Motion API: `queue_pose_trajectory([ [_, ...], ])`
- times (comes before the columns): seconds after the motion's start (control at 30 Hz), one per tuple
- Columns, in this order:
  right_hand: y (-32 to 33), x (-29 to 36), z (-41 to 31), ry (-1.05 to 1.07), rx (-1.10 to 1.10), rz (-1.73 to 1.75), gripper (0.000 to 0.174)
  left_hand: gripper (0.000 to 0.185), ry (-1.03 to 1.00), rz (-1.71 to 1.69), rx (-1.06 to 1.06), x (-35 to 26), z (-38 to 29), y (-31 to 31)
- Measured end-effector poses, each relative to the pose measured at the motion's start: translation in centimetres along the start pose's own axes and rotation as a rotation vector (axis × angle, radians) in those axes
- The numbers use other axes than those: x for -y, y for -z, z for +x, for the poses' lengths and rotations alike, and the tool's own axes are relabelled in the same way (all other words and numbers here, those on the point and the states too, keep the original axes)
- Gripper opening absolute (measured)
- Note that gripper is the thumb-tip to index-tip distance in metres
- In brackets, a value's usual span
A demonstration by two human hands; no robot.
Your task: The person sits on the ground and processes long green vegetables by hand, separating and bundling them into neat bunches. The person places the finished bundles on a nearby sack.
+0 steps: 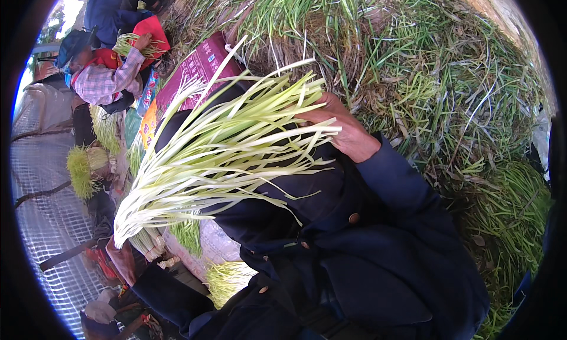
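A loose bunch of long pale yellow-green leaves, which look like blanched garlic chives, stretches across the front of my dark jacket. Its white ends gather at the lower left, where my left hand grips them; most of that hand's fingers are hidden behind the leaves. At the other end the leaves fan out. There my right hand pinches some of the leaves between thumb and fingers, while other ends hang free below it.
A large heap of green leaves and dry trimmings lies along the right. A printed purple sack is beyond the bunch. Tied bundles and loose yellow leaves lie near my left arm. A co-worker sits upper left, holding leaves. Mesh sheeting hangs at left.
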State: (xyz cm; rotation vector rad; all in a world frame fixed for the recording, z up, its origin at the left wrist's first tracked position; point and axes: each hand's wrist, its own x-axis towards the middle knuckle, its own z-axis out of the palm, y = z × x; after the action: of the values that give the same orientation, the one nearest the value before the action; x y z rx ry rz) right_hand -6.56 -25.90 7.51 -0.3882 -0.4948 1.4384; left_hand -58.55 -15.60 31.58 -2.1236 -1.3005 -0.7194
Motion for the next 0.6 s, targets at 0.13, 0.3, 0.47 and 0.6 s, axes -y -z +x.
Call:
queue_pose_trajectory([
  [0.13, -0.9, 0.1, -0.3, 0.094, 0.029, 0.06, 0.04, 0.018, -0.007, -0.028, -0.021, 0.1, 0.0, -0.2],
  [0.3, -1.7, 0.6, -0.1, 0.163, 0.053, 0.001, 0.039, 0.018, 0.066, -0.173, 0.139, 1.0, -0.5, -0.1],
  [0.47, -2.9, 1.0, -0.1, 0.116, -0.122, -0.361, 0.035, 0.019, 0.214, -0.242, 0.582, 1.8, -0.7, 0.1],
  [0.6, -3.6, 0.7, -0.2, 0.129, -0.147, -0.427, 0.026, 0.019, 0.155, 0.048, 0.553, 1.8, -0.4, 0.9],
])
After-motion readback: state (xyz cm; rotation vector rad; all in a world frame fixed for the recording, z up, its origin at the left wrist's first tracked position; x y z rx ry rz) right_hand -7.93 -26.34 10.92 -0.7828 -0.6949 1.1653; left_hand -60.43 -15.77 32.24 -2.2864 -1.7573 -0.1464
